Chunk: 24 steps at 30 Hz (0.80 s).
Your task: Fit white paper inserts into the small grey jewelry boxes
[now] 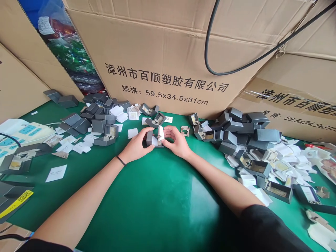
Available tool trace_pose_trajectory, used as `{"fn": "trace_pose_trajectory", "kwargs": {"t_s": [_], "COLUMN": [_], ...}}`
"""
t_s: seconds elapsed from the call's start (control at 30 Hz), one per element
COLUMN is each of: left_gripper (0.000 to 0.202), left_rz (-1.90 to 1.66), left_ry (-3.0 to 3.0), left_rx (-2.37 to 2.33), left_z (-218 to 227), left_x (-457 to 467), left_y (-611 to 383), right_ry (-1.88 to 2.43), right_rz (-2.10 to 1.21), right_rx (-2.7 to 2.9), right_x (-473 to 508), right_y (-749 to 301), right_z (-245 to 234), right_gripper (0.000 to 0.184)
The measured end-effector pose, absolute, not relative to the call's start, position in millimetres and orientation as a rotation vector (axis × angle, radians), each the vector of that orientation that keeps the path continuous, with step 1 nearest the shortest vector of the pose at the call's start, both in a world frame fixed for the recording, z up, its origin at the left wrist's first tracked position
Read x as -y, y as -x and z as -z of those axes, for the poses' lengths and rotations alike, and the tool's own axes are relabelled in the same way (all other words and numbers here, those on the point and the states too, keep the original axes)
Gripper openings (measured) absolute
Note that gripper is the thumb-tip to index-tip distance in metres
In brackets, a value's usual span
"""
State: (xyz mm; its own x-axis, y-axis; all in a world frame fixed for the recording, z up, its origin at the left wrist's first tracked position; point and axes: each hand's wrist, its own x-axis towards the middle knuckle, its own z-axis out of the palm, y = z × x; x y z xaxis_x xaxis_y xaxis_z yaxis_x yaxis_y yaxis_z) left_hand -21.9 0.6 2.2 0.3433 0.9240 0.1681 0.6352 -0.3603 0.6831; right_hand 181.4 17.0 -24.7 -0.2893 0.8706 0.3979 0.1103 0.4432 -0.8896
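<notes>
My left hand (138, 144) is closed around a small dark grey hinged box (149, 138), low over the green tabletop. Its lid stands up, and part of the box is hidden by my fingers. Between the fingertips of my right hand (178, 140) is a small whitish insert piece (160, 133), at the right side of the box. I cannot tell whether this insert is still partly inside. Just beyond my hands, an open grey box (156, 120) lies on the table. A beige cut-out insert (185, 131) lies beyond my right hand.
Piles of grey boxes (98, 113) and white paper cards (56, 173) cover the left. More boxes (266, 134) and paper scraps (286, 157) are heaped on the right. Large cardboard cartons (162, 49) wall off the back. A power strip (26, 134) sits left; a black cable (223, 73) hangs above.
</notes>
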Motion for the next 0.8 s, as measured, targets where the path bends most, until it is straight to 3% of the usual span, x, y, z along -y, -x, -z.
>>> {"fn": "trace_pose_trajectory", "kwargs": {"t_s": [0.57,0.8], "left_gripper": [0.062,0.06], "left_rz": [-0.711,-0.65], "left_ry": [-2.149,-2.164], "left_rx": [-1.35,-1.351], "left_z": [-3.3,-8.4], "left_x": [-1.3,-2.2], "left_y": [22.1,23.8], "right_ry": [0.883,0.84], "right_rz": [-0.441,-0.384], "right_rx": [2.148,2.272], "right_x": [-20.3,-22.2], "right_y": [-185.3,-189.0], "right_z": [25.9,19.3], "right_gripper": [0.029,0.026]}}
